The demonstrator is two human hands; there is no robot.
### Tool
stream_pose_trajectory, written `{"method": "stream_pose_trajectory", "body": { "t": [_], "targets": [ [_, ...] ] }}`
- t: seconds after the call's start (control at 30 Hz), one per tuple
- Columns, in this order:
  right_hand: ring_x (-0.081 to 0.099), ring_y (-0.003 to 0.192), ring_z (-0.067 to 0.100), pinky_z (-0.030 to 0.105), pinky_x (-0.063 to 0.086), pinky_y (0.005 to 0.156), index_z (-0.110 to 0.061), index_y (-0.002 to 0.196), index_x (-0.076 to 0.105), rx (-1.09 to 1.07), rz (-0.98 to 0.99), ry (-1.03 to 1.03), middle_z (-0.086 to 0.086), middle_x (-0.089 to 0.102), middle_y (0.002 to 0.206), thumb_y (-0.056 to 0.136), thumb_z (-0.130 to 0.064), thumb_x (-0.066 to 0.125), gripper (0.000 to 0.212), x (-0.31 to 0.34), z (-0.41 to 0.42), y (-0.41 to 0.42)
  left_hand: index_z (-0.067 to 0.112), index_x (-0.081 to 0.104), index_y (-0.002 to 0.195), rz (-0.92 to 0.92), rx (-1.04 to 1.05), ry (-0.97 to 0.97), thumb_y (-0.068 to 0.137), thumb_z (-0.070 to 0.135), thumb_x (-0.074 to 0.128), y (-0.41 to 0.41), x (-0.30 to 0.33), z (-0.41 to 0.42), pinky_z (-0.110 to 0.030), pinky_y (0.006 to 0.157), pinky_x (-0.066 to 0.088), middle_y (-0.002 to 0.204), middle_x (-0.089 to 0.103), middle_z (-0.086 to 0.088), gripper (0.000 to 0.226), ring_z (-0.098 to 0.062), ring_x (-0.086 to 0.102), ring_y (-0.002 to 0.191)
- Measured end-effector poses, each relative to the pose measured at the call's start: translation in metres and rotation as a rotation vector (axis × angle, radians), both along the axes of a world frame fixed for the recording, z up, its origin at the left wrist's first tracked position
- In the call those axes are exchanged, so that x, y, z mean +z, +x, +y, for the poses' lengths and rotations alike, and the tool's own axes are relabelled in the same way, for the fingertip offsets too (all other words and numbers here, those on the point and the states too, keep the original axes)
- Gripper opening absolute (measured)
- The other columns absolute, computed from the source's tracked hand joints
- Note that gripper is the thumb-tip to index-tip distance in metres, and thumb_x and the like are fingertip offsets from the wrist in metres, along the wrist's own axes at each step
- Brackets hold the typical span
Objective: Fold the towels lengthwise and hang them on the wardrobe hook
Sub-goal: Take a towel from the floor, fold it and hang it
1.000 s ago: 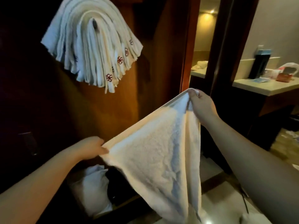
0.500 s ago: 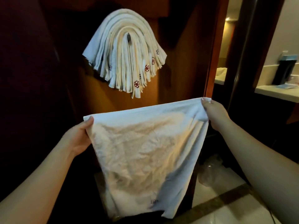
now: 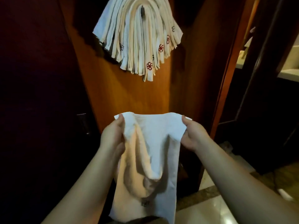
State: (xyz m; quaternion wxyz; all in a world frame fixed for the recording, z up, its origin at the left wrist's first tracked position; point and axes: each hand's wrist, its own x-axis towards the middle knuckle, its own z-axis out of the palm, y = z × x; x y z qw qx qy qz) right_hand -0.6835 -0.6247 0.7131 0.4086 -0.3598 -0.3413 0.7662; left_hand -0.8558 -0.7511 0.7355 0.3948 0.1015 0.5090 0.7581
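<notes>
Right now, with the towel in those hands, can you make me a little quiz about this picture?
1. True or false: the left hand and the right hand both hold the top edge of the white towel.
2. Where is the bundle of hung towels? A) on the floor B) on the hook on the wooden wardrobe panel, above the hands C) on a counter
3. Fill in: the small logos on the hung towels are ___ in colour.

Key: 1 true. 2 B. 3 red.
</notes>
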Motion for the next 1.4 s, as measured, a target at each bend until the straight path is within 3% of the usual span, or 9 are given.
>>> {"method": "stream_pose_trajectory", "body": {
  "t": [0.13,0.33,0.53,0.67,0.77,0.97,1.13,1.23,1.4],
  "targets": [
    [0.073,0.098,0.029,0.041,0.058,0.084,-0.005,0.12,0.062,0.016,-0.078,0.019,0.012,0.074,0.11,0.104,-0.03,0.05,0.032,-0.017,-0.032,-0.026,0.014,0.074,0.104,0.186,-0.009,-0.055,0.089,0.044,0.064,0.03,-0.023,0.002,-0.055,0.098,0.051,0.107,0.074,-0.009,0.036,-0.032,0.07,0.102],
    [0.062,0.118,0.024,0.048,0.048,0.104,-0.025,0.134,0.057,0.064,-0.286,0.211,0.003,0.065,0.129,0.064,-0.077,0.055,0.087,-0.032,-0.059,-0.034,0.025,0.071,0.107,0.487,-0.113,-0.129,0.103,0.042,0.047,0.077,-0.032,-0.012,-0.038,0.087,0.057,0.094,0.076,0.005,0.03,-0.012,0.072,0.091],
    [0.066,0.099,0.005,0.017,0.051,0.087,-0.014,0.114,0.065,0.179,-0.31,0.45,-0.005,0.071,0.108,0.105,-0.037,0.043,0.033,-0.021,-0.072,-0.015,0.025,0.07,0.118,0.481,-0.206,-0.092,0.099,0.053,0.04,0.094,-0.032,-0.016,-0.027,0.094,0.051,0.108,0.075,0.004,0.045,-0.002,0.068,0.101],
    [0.066,0.108,0.001,0.02,0.044,0.093,-0.026,0.114,0.064,0.306,-0.243,0.492,-0.007,0.075,0.108,0.107,-0.036,0.036,0.031,-0.02,-0.075,-0.004,0.012,0.059,0.132,0.288,-0.297,0.045,0.098,0.055,0.024,0.105,-0.021,-0.022,-0.038,0.114,0.039,0.135,0.062,-0.009,0.066,-0.017,0.054,0.13],
    [0.058,0.115,-0.009,0.014,0.041,0.098,-0.036,0.132,0.053,0.337,-0.292,0.619,-0.023,0.068,0.116,0.106,-0.039,0.039,0.03,-0.02,-0.081,0.006,0.025,0.06,0.118,0.302,-0.358,0.062,0.09,0.063,0.023,0.107,-0.025,-0.025,-0.019,0.094,0.048,0.119,0.064,0.01,0.06,-0.013,0.053,0.128],
    [0.045,0.108,-0.031,-0.007,0.03,0.086,-0.031,0.149,0.035,0.241,-0.488,0.935,-0.037,0.048,0.118,0.107,-0.032,0.035,0.041,-0.014,-0.087,0.023,0.021,0.059,0.133,0.31,-0.378,0.081,0.079,0.067,0.026,0.107,-0.031,-0.034,-0.032,0.107,0.045,0.132,0.064,-0.006,0.079,-0.011,0.06,0.122],
    [0.066,0.089,0.013,0.023,0.051,0.076,-0.023,0.098,0.066,0.175,-0.603,0.893,0.006,0.072,0.097,0.106,-0.036,0.038,0.032,-0.007,-0.075,0.035,0.032,0.069,0.104,0.523,-0.395,-0.062,0.095,0.062,0.031,0.089,-0.022,-0.035,-0.016,0.076,0.047,0.098,0.069,0.016,0.049,0.004,0.064,0.091],
    [0.067,0.092,0.01,0.03,0.051,0.082,-0.018,0.098,0.069,0.106,-0.627,0.845,0.002,0.073,0.098,0.105,-0.038,0.042,0.035,-0.005,-0.06,0.042,0.029,0.067,0.106,1.017,-0.127,-0.099,0.098,0.038,0.056,0.064,-0.029,-0.035,-0.022,0.09,0.047,0.105,0.061,0.021,0.017,-0.002,0.057,0.105],
    [0.07,0.092,0.012,0.039,0.053,0.09,-0.022,0.096,0.072,0.063,-0.564,0.808,-0.005,0.075,0.095,0.102,-0.042,0.045,0.035,0.003,-0.046,0.056,0.032,0.066,0.103,1.602,-0.288,-0.29,0.077,0.071,0.038,0.021,-0.047,-0.04,-0.03,0.088,0.024,0.101,0.055,0.024,0.055,-0.004,0.036,0.107]
  ]
}}
